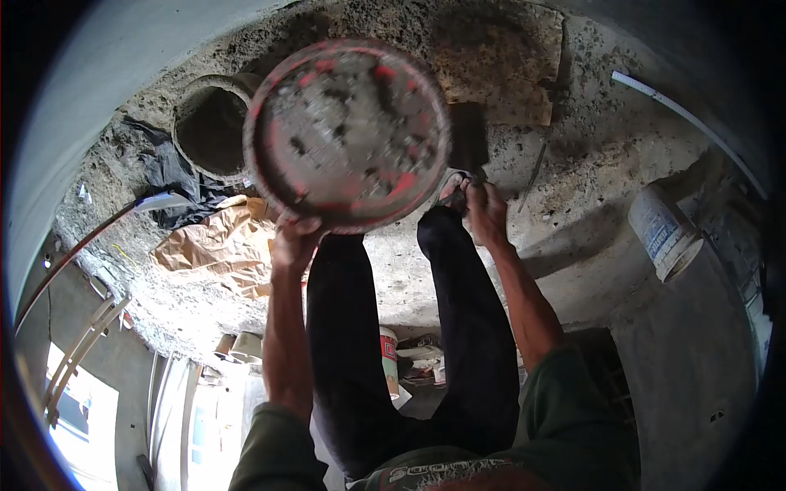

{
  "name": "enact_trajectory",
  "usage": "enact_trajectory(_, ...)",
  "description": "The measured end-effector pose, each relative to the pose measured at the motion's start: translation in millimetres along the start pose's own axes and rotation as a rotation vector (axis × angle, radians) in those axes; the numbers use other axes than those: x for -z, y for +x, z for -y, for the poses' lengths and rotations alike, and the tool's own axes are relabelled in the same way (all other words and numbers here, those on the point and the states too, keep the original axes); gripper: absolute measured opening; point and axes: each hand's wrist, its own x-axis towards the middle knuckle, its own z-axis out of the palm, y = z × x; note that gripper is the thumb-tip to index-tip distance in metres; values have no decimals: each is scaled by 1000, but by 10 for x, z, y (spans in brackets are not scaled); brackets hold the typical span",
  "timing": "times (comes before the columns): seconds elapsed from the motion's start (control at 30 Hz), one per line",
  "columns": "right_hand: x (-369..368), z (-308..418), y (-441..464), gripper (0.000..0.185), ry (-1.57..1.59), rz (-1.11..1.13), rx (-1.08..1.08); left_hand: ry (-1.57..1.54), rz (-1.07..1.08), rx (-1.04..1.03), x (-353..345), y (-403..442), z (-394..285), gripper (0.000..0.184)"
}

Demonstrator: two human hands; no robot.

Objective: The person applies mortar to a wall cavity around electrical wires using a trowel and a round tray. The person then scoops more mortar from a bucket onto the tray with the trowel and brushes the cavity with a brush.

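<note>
My left hand (295,236) grips the near rim of a round, shallow red pan (348,135). Wet grey mortar coats the pan in smears and lumps, with red showing through in patches. To the right of it, my right hand (486,211) is closed around a handle, most of which the fingers hide. Beyond that hand extends a dark, flat rectangular blade (469,139), which looks like a trowel. The blade lies close to the pan's right side; whether they touch I cannot tell. A foot shows partly beside the right hand.
A mortar-crusted bucket (214,131) stands behind the pan on the left. Crumpled brown paper (225,245) and black plastic sheeting (169,176) lie on the rough floor. At the right are a white bucket (665,233) and a white pipe (688,114). A stained board (508,61) lies ahead.
</note>
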Motion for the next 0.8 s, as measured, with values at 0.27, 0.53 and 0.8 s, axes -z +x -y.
enact_trajectory(0.27,-1054,335,1129,32,-132,-87,90,22,-120,-156,819,-701,-340,70)
enact_trajectory(0.53,-1171,800,2475,39,-58,-99,448,-182,-229,-195,924,-914,-83,74)
enact_trajectory(0.8,-889,935,1565,39,-243,-215,427,-209,-244,-147,941,-679,-123,72)
